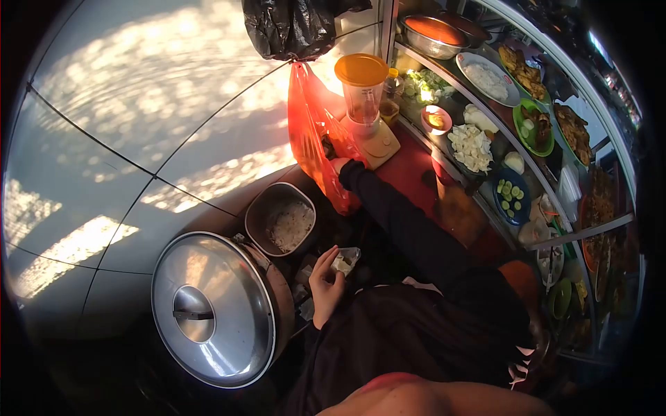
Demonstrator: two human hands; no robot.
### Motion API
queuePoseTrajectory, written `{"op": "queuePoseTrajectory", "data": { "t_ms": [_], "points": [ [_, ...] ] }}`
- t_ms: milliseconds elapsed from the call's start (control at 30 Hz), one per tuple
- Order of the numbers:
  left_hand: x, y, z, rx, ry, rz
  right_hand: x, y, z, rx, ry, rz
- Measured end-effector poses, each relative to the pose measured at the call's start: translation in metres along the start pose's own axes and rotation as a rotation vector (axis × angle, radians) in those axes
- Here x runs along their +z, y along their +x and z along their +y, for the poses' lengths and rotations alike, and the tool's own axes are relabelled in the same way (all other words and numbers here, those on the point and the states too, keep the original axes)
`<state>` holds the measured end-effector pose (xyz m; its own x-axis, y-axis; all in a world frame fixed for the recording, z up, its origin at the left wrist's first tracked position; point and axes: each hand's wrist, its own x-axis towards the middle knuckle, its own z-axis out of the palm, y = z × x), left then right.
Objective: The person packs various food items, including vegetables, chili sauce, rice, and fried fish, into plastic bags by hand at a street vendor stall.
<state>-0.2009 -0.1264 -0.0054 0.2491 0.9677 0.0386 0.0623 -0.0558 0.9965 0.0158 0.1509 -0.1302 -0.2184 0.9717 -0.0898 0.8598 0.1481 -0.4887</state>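
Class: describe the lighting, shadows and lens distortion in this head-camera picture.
Head view: fisheye lens bends the floor-tile lines and leaves black corners; dappled sunlight patches the tiled floor; glare shines on the steel lid; the left hand and dark sleeve sit in shadow; the orange bag glows backlit.

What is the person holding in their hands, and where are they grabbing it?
The left hand pinches a small clear plastic bag with something white inside, by its near edge. The right hand reaches into the hanging orange plastic bag; its grip is hidden.

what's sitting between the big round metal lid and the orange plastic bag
In the head view, an open pot of white rice sits between the metal lid and the orange bag.
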Motion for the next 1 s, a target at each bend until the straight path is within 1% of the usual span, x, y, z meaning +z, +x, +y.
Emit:
{"op": "queuePoseTrajectory", "data": {
  "t_ms": [133, 167, 200, 233, 267, 300, 367, 433, 500, 533, 567, 633, 667, 700, 767, 800, 833, 900, 933, 967, 1000],
  "points": [
    [-0.007, -0.002, -0.003, -0.083, 0.012, 0.022, -0.027, 0.000, -0.019, -0.027, -0.146, -0.076],
    [-0.008, -0.002, -0.009, -0.077, 0.016, 0.012, -0.035, -0.003, -0.023, -0.029, -0.181, -0.091],
    [-0.009, -0.002, -0.016, -0.030, 0.022, 0.011, -0.030, 0.005, -0.011, -0.023, -0.182, -0.079],
    [-0.008, 0.002, -0.020, 0.021, 0.026, 0.014, -0.023, 0.015, 0.001, -0.062, -0.068, 0.143],
    [-0.009, 0.004, -0.016, 0.026, 0.028, 0.007, -0.014, 0.023, 0.014, -0.097, 0.051, 0.358],
    [-0.008, 0.004, -0.010, -0.010, 0.029, -0.010, -0.026, 0.018, 0.008, -0.089, 0.052, 0.365],
    [-0.006, 0.008, -0.008, -0.042, 0.030, -0.044, -0.071, -0.005, -0.021, -0.100, -0.060, 0.193],
    [-0.003, 0.015, -0.010, 0.010, 0.021, -0.050, -0.085, -0.013, -0.027, -0.081, -0.046, 0.236],
    [0.000, 0.020, -0.004, 0.004, 0.020, -0.072, -0.099, -0.016, -0.032, -0.084, -0.023, 0.302],
    [0.001, 0.022, -0.001, -0.009, 0.022, -0.078, -0.106, -0.016, -0.032, -0.147, -0.053, 0.273],
    [0.003, 0.026, -0.001, -0.002, 0.019, -0.087, -0.112, -0.019, -0.031, -0.141, -0.059, 0.281],
    [0.006, 0.031, -0.004, 0.042, 0.021, -0.110, -0.134, -0.038, -0.044, -0.110, 0.063, 0.173],
    [0.007, 0.033, -0.005, 0.045, 0.018, -0.118, -0.120, -0.032, -0.030, -0.252, 0.024, 0.498],
    [0.009, 0.036, -0.006, 0.062, 0.023, -0.129, -0.126, -0.035, -0.031, -0.246, 0.019, 0.502],
    [0.014, 0.043, -0.007, 0.085, 0.024, -0.146, -0.141, -0.040, -0.031, -0.057, 0.220, 0.151],
    [0.016, 0.045, -0.007, 0.084, 0.024, -0.153, -0.155, -0.057, -0.044, 0.006, 0.448, 0.101],
    [0.018, 0.046, -0.007, 0.082, 0.025, -0.159, -0.154, -0.058, -0.039, 0.014, 0.450, 0.105],
    [0.024, 0.049, -0.006, 0.079, 0.008, -0.171, -0.162, -0.062, -0.036, -0.030, 0.456, 0.199],
    [0.028, 0.053, -0.005, 0.083, -0.010, -0.176, -0.170, -0.070, -0.036, 0.002, 0.490, 0.160],
    [0.031, 0.056, -0.006, 0.091, -0.013, -0.185, -0.177, -0.078, -0.037, 0.006, 0.485, 0.171],
    [0.035, 0.058, -0.008, 0.102, -0.024, -0.190, -0.182, -0.087, -0.035, -0.058, 0.605, 0.166]
  ]
}}
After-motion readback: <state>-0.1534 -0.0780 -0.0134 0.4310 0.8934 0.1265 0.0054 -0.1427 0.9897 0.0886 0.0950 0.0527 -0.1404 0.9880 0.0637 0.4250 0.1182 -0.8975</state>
